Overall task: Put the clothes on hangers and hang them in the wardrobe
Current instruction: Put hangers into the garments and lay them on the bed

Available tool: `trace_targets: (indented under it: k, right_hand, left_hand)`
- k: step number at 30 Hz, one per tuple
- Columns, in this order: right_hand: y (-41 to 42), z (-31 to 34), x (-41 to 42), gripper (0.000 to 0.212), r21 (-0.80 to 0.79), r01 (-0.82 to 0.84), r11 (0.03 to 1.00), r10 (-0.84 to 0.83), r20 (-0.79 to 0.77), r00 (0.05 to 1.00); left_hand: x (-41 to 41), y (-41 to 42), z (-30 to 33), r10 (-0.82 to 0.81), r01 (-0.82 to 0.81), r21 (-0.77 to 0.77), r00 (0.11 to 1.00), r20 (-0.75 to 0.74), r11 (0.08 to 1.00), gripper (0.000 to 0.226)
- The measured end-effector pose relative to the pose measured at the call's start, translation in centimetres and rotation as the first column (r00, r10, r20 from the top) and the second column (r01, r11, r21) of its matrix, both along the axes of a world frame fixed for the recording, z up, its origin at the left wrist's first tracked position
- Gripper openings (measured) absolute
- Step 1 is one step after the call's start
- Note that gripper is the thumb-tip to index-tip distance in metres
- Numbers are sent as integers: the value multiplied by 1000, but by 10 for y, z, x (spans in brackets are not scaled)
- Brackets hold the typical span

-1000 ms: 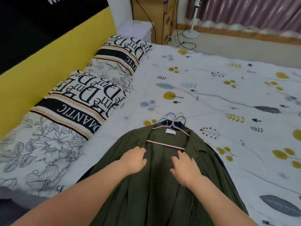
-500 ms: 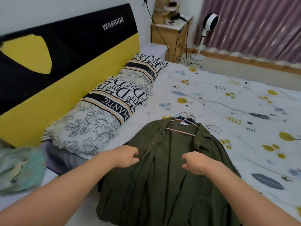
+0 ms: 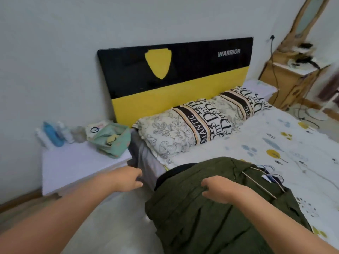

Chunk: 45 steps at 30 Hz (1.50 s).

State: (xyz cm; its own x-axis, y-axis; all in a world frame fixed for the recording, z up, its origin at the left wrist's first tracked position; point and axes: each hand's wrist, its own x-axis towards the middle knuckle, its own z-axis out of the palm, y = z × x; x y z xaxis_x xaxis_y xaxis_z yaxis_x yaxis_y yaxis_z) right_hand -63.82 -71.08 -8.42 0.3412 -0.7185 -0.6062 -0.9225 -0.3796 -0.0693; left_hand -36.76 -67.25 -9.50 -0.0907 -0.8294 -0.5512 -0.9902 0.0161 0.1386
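Green shirt [image 3: 211,208] on pink hanger [image 3: 260,182], bed [image 3: 275,140] edge — our right hand [image 3: 220,189] pinches its fabric; left hand [image 3: 126,178] loosely curled, holds nothing. Risk: lifting by cloth alone, we judge, slips shirt off hanger.

Patterned bed [image 3: 275,143], green shirt [image 3: 201,213] on hanger [image 3: 260,184], two pillows [image 3: 183,129]

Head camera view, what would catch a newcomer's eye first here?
The black and yellow headboard against the wall stands out most. Below it, a dark green shirt lies on a hanger at the bed's near edge, with the right hand gripping its fabric.
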Motion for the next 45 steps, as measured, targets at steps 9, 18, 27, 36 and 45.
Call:
trace_targets:
  k: [9,18,27,36,45]
  right_hand:
    - [51,22,135,37,-24,-414,910,415,57,908]
    - [144,38,298,51,-56,-656,752,658,95,747]
    - [271,45,454,51,-110,-841,529,848,109,519]
    - [349,57,586,53,-18,-971,240,964,121,236]
    - [403,83,728,47,-143,-989,45,977,213,13]
  left_hand:
    - [77,147,2,367,-365,38,927,-79,930,47]
    - [196,300,24,680,-679,42,727,-97,733,52]
    - [315,471,45,883,-885,-8,465,-67,465,49]
    - [371,593,51,976,-996,-2,91,-195,93,48]
    - [426,656,80,917,-936,-181,-234,-322,-303,34]
